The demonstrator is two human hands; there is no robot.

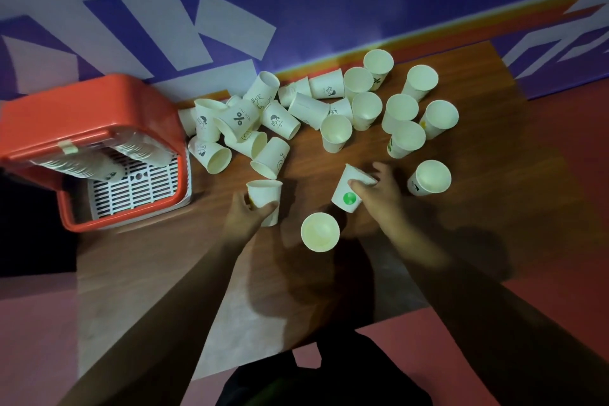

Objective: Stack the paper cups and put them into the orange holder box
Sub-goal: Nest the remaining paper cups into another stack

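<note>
While one cup (pixel 320 232) stands upright nearest the body, the left hand (pixel 245 212) curls its fingers round a second cup (pixel 264 195) and the right hand (pixel 382 194) grips a tilted green-dot cup (pixel 349 189), both over the table (pixel 164 257). Beyond, nine upright cups (pixel 400 111) stand loosely at right. A heap (pixel 250 128) of about a dozen toppled ones lies left, too overlapped to count exactly. Two stacks (pixel 131 150) lie in the orange box (pixel 82 109), far left.
</note>
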